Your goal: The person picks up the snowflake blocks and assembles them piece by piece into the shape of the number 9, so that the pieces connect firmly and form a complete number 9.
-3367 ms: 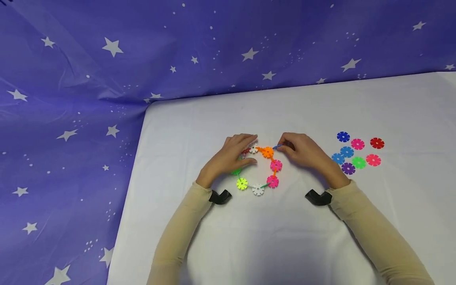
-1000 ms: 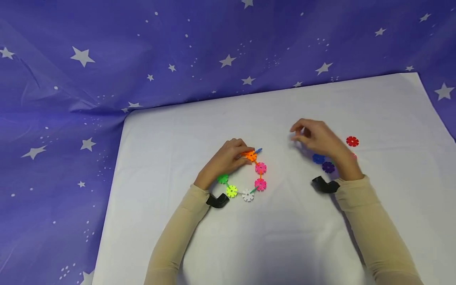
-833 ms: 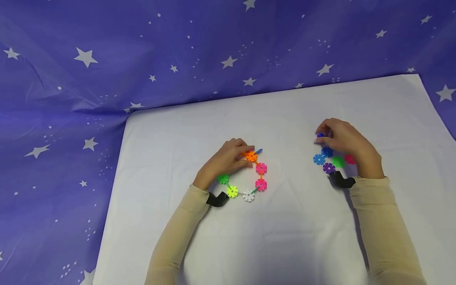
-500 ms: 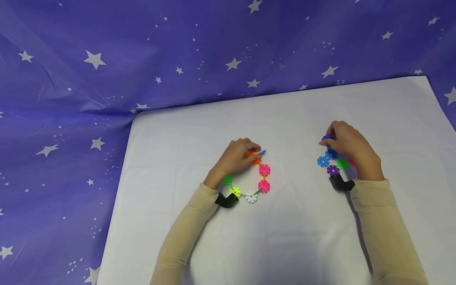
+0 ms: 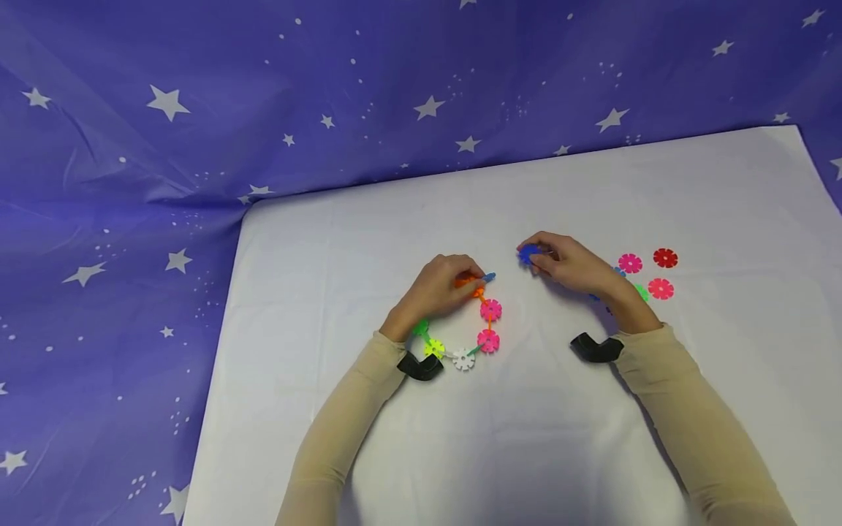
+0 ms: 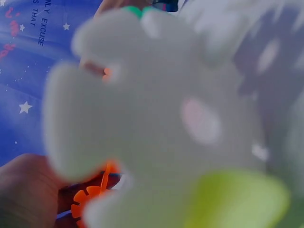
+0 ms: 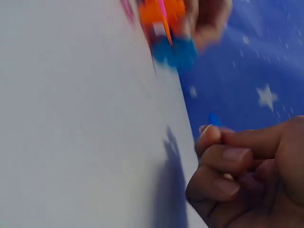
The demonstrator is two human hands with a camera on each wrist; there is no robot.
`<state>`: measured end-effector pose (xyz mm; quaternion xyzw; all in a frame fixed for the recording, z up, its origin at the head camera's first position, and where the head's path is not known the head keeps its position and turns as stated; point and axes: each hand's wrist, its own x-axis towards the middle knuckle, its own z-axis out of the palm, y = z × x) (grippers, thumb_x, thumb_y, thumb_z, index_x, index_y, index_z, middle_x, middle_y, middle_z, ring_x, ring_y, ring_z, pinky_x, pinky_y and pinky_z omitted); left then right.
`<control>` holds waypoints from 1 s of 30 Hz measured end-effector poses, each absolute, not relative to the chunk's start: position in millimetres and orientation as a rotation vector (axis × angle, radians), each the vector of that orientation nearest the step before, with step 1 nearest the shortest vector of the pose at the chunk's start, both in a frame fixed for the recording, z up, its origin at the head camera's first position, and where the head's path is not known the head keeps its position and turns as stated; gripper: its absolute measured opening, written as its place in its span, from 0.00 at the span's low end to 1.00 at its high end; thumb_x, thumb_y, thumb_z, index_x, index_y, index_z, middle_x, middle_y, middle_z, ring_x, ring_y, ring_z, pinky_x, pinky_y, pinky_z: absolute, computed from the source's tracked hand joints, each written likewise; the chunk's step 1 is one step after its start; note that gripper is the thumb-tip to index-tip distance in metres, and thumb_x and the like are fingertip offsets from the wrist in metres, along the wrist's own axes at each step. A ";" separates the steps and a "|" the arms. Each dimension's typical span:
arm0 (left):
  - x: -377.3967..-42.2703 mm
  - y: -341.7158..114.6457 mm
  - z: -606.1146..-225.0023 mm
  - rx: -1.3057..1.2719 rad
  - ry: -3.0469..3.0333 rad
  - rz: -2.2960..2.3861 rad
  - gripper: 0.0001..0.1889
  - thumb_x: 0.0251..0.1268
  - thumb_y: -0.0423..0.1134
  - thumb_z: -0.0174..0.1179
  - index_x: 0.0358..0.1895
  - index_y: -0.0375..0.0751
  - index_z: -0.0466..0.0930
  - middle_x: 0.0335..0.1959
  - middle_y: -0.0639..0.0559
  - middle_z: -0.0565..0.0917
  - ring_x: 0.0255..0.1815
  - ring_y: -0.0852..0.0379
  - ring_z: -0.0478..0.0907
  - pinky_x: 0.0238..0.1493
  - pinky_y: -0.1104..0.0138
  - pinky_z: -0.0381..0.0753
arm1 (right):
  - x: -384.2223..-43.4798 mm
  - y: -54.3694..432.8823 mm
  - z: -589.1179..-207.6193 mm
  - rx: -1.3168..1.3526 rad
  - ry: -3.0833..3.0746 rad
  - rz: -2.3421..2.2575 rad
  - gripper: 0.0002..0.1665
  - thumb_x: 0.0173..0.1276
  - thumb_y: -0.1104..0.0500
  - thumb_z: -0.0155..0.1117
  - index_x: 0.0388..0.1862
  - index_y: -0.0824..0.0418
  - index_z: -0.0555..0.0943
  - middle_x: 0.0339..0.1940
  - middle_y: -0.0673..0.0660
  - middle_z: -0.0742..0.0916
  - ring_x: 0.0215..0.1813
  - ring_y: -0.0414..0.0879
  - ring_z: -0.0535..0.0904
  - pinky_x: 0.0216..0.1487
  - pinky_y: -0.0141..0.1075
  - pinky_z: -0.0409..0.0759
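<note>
Soft shadows lie on the white tabletop (image 5: pixel 526 453); a close white disc (image 6: pixel 152 114) blurs heavily.

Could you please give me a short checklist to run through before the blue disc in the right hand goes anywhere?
1. Left hand steadies the chain at its orange, notched, round plastic disc: ok.
2. Right hand pinches the blue, notched, round plastic disc: ok.
3. Light blue, notched plastic disc on the orange one sticks out past the left fingers: ok.
4. Blue disc touching the chain: not ok; a gap remains between them.
5. Slots of the blue and light blue discs lined up: cannot tell.
6. Chain joined all round: cannot tell; the left hand hides part of it.
</note>
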<state>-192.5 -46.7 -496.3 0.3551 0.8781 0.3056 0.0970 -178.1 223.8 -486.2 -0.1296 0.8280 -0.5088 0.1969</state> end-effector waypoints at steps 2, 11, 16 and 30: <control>-193.1 -46.6 -496.2 1.071 2.582 0.936 0.08 0.67 0.41 0.63 0.43 0.42 0.85 0.40 0.53 0.88 0.39 0.61 0.80 0.50 0.67 0.77 | -179.2 212.2 -489.3 -0.383 2.219 -1.500 0.17 0.76 0.65 0.52 0.61 0.69 0.72 0.31 0.66 0.79 0.24 0.43 0.69 0.27 0.31 0.68; -193.1 -45.6 -497.1 1.116 2.524 1.041 0.07 0.66 0.38 0.64 0.42 0.39 0.85 0.40 0.51 0.87 0.39 0.61 0.81 0.47 0.72 0.78 | -177.3 195.9 -499.6 -0.416 2.186 -1.529 0.17 0.75 0.67 0.51 0.60 0.70 0.73 0.29 0.65 0.80 0.20 0.44 0.70 0.26 0.31 0.69; -192.1 -44.2 -497.7 1.140 2.535 1.014 0.07 0.66 0.37 0.64 0.42 0.39 0.85 0.39 0.50 0.88 0.39 0.61 0.81 0.47 0.71 0.78 | -175.3 196.9 -501.1 -0.420 2.147 -1.553 0.17 0.76 0.68 0.48 0.60 0.72 0.73 0.29 0.65 0.79 0.20 0.43 0.71 0.23 0.30 0.69; -190.1 -40.9 -494.9 1.185 2.534 0.924 0.06 0.68 0.37 0.62 0.42 0.38 0.84 0.40 0.49 0.87 0.40 0.58 0.81 0.49 0.66 0.79 | -175.3 194.3 -507.9 -0.443 1.956 -1.663 0.17 0.76 0.72 0.44 0.59 0.73 0.74 0.26 0.63 0.78 0.19 0.44 0.73 0.23 0.33 0.76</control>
